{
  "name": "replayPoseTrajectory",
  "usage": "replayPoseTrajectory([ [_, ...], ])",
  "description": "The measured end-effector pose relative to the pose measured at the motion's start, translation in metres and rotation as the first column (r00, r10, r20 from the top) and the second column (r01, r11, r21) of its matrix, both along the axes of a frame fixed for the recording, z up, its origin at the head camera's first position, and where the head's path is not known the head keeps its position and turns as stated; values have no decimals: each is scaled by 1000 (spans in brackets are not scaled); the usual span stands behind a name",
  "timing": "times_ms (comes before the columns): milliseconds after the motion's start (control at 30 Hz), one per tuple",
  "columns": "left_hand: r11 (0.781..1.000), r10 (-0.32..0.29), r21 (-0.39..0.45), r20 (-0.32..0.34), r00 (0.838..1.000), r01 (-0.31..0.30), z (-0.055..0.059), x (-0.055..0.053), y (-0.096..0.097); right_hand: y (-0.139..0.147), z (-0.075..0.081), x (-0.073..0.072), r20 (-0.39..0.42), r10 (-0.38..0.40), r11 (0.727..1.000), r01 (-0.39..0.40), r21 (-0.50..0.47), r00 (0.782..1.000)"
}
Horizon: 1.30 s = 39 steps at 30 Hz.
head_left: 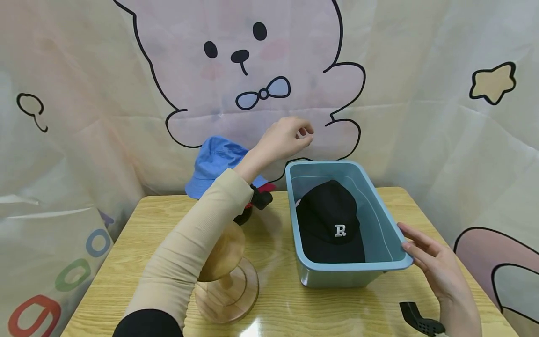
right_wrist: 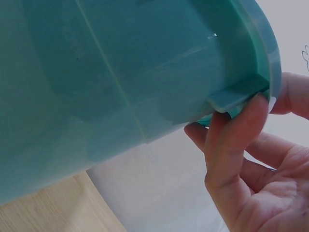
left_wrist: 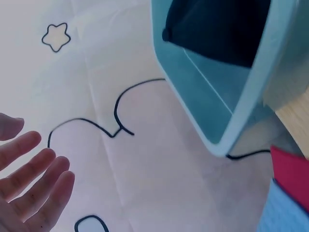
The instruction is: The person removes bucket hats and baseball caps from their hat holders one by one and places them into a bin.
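A blue plastic bin [head_left: 298,234] is on the right part of the table, with a black cap [head_left: 328,210] bearing a white letter R inside it. My right hand [head_left: 438,267] grips the bin's rim at its near right corner. In the right wrist view, the fingers [right_wrist: 224,145] curl under that rim. My left hand [head_left: 288,135] is in the air behind the bin's far left corner, loosely bent and holding nothing. A blue bucket hat [head_left: 219,159] lies beyond the left forearm, which partly hides it. Something red [left_wrist: 292,176] is under the hat.
A round wooden stand [head_left: 227,295] with a rounded top is on the table's near left, partly behind the left sleeve [head_left: 189,238]. The wooden table [head_left: 156,224] meets a cartoon-printed curtain [head_left: 404,117] at the back. A black wrist mount [head_left: 421,323] sits at the right wrist.
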<state>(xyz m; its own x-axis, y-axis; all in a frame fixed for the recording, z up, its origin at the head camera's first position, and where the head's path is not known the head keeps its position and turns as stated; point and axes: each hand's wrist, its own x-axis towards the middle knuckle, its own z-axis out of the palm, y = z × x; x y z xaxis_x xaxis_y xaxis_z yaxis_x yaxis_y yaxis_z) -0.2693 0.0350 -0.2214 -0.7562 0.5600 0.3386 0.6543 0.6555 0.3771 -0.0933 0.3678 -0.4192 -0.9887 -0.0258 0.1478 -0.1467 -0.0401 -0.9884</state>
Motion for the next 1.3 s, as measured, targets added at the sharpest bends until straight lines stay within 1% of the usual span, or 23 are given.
replayPoseTrajectory([
  [100, 1000, 8, -2, -11, 1000, -8, 1, -2, -7, 1, 0, 0, 3, -6, 1000, 6, -1, 1000],
  [233, 999, 33, -26, -23, 999, -34, -1, -6, -14, 2, -1, 1, 8, -8, 1000, 8, 7, 1000],
  [533, 996, 71, -50, -35, 997, -73, -5, -15, -34, 2, -4, 3, -9, 2, 1000, -1, 16, 1000],
  [700, 993, 96, -67, -28, 995, -98, -6, -19, -45, 2, -4, 3, -11, -1, 1000, 1, 21, 1000],
  [900, 991, 95, -87, -34, 995, -97, -7, -22, -58, 0, -3, 0, -9, -4, 1000, 4, 31, 1000],
  [1033, 989, 96, -104, -51, 994, -101, -7, -26, -66, 1, -2, -1, -16, -1, 1000, 2, 25, 1000],
  [1167, 986, 109, -120, -74, 991, -118, -9, -28, -75, 1, -2, -2, -20, 1, 1000, -1, 19, 1000],
  [1300, 981, 133, -132, -75, 988, -142, -12, -28, -83, 1, -2, -2, -10, -1, 1000, 1, 12, 1000],
])
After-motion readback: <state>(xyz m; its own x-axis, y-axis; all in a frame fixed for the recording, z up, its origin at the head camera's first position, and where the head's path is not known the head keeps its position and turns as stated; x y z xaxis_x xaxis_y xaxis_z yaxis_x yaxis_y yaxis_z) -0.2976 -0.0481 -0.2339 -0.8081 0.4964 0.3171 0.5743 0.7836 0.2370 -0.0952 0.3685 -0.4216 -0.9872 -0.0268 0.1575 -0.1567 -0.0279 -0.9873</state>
